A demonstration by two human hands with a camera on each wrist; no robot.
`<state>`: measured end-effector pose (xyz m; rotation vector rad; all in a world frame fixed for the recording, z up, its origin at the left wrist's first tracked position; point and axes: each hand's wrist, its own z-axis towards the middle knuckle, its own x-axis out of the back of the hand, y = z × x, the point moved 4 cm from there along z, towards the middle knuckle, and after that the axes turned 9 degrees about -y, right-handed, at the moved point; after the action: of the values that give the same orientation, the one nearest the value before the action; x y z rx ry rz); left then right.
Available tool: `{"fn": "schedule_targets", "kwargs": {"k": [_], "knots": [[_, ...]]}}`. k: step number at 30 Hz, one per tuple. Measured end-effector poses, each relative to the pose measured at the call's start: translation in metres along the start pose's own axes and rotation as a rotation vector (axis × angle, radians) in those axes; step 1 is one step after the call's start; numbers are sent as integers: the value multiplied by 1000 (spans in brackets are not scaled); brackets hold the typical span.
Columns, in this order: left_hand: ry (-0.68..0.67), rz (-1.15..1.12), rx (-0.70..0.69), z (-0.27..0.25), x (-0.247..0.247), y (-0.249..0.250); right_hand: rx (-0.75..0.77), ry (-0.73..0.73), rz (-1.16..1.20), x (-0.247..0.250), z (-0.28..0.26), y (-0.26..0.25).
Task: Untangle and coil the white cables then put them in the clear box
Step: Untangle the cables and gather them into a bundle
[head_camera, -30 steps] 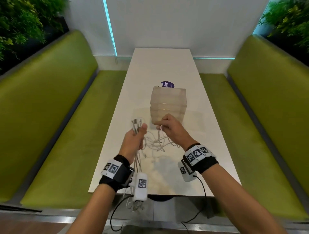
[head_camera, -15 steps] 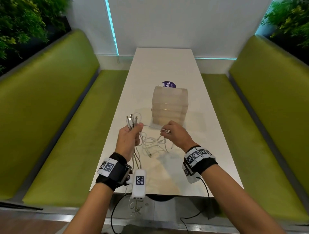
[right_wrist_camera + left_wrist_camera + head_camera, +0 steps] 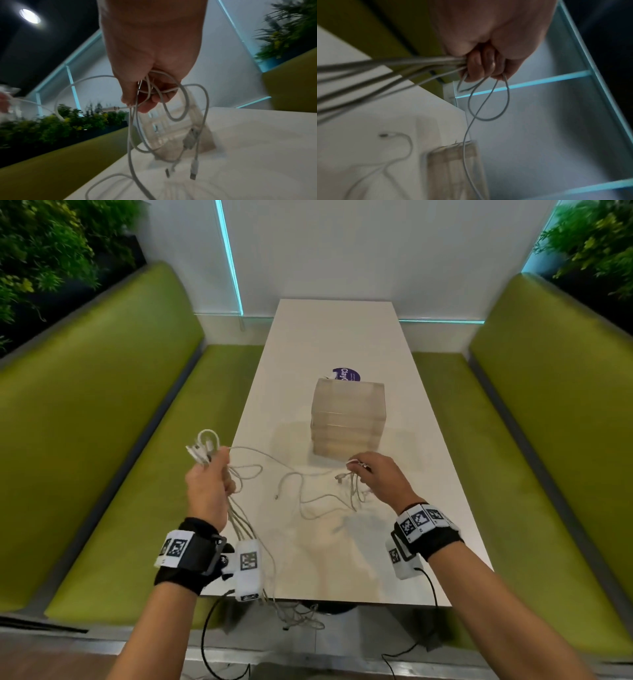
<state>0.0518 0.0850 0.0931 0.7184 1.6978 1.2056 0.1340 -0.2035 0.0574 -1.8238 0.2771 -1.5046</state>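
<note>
Two hands hold a tangle of thin white cables [image 3: 308, 474] above the near half of a long white table [image 3: 342, 337].

Head view, lower centre: the left hand [image 3: 209, 491] is fisted round a bundle of cable ends that fan out above its thumb, with strands trailing below the wrist; the right hand [image 3: 380, 474] pinches other strands between thumb and fingertips, and slack loops sag between the two hands. Only the wrist views show the palms — the left fingers [image 3: 481, 63] curled tight round several strands, the right fingers [image 3: 154, 97] closed on looped cable, two connectors dangling beneath. One clear ribbed plastic box [image 3: 347, 419] stands at mid-frame, just beyond the right hand; the exact cable count cannot be told.
</note>
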Motion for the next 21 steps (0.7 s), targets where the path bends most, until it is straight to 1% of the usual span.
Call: {"fn": "schedule_targets", "kwargs": {"k": [2,4,6,8,12,14,17,19,21], "knots": [[-97,220,37,-6,-14,-13,87,-13,20,0,-1,-20],[-205,361,72,-16,-34,-27,149,-20,13,-3,-2,-40],[-312,378,94,-28,-54,-35,196,-21,0,-6,-3,-55],[-391,377,102,-36,-69,-40,235,-30,-47,-12,-3,-64],[-475,424,74,-44,-84,-41,255,-76,-133,-22,-2,-73],[-467,445,50,-44,-86,-40,260,-79,-118,-25,-2,-76],[-383,355,72,-42,-77,-37,262,-75,-105,-27,-1,-75],[-290,255,98,-35,-64,-33,190,-104,-149,-25,1,-62],[-229,196,99,-26,-48,-28,94,-125,-169,-22,2,-42]]}}
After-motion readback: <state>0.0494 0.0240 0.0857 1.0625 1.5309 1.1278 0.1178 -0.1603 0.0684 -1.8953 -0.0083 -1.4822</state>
